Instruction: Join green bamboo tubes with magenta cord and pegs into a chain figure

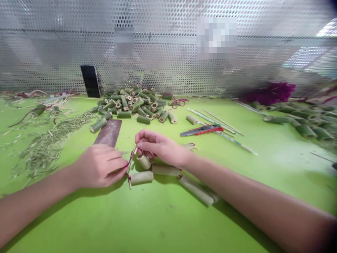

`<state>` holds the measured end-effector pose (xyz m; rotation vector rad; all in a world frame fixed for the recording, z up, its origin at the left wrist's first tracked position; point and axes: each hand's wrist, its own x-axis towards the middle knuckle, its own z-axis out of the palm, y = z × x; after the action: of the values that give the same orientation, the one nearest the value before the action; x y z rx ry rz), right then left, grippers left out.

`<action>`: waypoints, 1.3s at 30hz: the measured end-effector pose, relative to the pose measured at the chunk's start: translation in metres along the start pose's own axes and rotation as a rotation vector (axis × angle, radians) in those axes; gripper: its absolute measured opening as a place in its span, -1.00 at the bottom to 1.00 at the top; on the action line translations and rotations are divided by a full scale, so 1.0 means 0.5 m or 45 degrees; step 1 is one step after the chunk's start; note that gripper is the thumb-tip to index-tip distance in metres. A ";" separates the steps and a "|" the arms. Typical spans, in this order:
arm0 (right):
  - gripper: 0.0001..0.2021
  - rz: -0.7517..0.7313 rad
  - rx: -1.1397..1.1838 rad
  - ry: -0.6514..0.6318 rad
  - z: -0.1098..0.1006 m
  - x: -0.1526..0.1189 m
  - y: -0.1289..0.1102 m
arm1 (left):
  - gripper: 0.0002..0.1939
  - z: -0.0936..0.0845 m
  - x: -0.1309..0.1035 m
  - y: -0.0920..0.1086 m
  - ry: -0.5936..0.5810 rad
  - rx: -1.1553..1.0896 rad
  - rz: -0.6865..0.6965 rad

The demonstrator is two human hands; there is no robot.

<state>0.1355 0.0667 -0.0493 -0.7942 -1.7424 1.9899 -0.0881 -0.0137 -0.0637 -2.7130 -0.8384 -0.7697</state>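
Observation:
My left hand (pixel 102 166) is closed, thumb and fingers pinching a purple cord (pixel 130 159). The cord runs up towards my right hand (pixel 160 146), whose thumb and forefinger pinch around its upper end beside a thin pale stick. Just below my right fingers hangs or leans a short bamboo tube (pixel 143 161); I cannot tell which. Another peeled bamboo piece (pixel 141 177) lies close by my left fingertips, a small stick and purple cord at its end. Further pale bamboo pieces (pixel 165 170) lie under my right wrist, tied with cord.
Behind my hands rises a pile of green bamboo pieces (pixel 131 103), with a brown sandpaper strip (pixel 112 133) before it. A utility knife (pixel 201 130) lies right of centre. A phone (pixel 91 81) leans on the perforated metal wall (pixel 163 42). Shavings (pixel 52 144) cover the left.

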 end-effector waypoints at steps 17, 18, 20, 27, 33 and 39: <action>-0.91 -0.165 -0.203 -0.019 0.010 0.000 0.019 | -0.66 -0.018 0.072 0.053 -0.174 -0.385 -1.101; -0.91 -0.172 -0.229 -0.004 0.013 -0.002 0.017 | -0.66 -0.017 0.072 0.053 -0.200 -0.417 -1.147; -0.91 -0.177 -0.299 0.022 0.018 -0.006 0.014 | -0.66 -0.014 0.071 0.050 -0.243 -0.520 -1.262; -0.92 -0.284 -0.419 0.070 0.010 -0.007 0.007 | -0.64 -0.010 0.066 0.037 -0.211 -1.079 -1.385; -0.87 -0.377 -0.753 -0.174 0.003 -0.004 0.004 | -0.74 -0.010 0.055 0.045 -0.092 -1.196 -1.365; -0.83 -0.218 -0.545 -0.295 -0.006 -0.001 0.005 | -0.77 -0.006 0.048 0.049 -0.004 -1.234 -1.282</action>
<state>0.1378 0.0681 -0.0521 -0.5270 -2.3321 1.6719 -0.0584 -0.0234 -0.0493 -2.8237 -2.4129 -1.6993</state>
